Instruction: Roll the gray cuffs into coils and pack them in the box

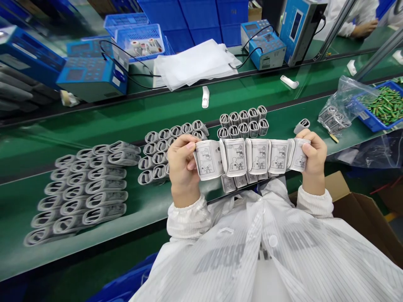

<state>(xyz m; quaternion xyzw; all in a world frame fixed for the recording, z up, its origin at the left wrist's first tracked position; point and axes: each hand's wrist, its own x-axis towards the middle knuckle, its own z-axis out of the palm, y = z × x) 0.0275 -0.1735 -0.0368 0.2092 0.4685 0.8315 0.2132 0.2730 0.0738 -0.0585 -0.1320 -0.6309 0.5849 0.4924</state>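
Between my two hands hangs a row of grey wrist blood pressure cuffs (235, 157), several side by side, with printed drawings facing me. My left hand (184, 165) pinches the left end cuff (208, 159), thumb in front. At the other end, my right hand (314, 153) has its thumb over the print of the last cuff (297, 155). More rolled cuffs (241, 129) stand in rows just behind, and part of another row (242, 181) shows below the held ones. One single rolled cuff (302, 125) lies beyond my right hand.
Rolled cuffs in blocks (91, 184) cover the left of the green bench. White plastic parts (205, 97) lie on the green belt behind. Blue testers (264, 46) stand beyond it. At right are a bag of cuffs (335, 117) and a blue bin of green batteries (388, 105). A co-worker's hand (363, 28) shows far right.
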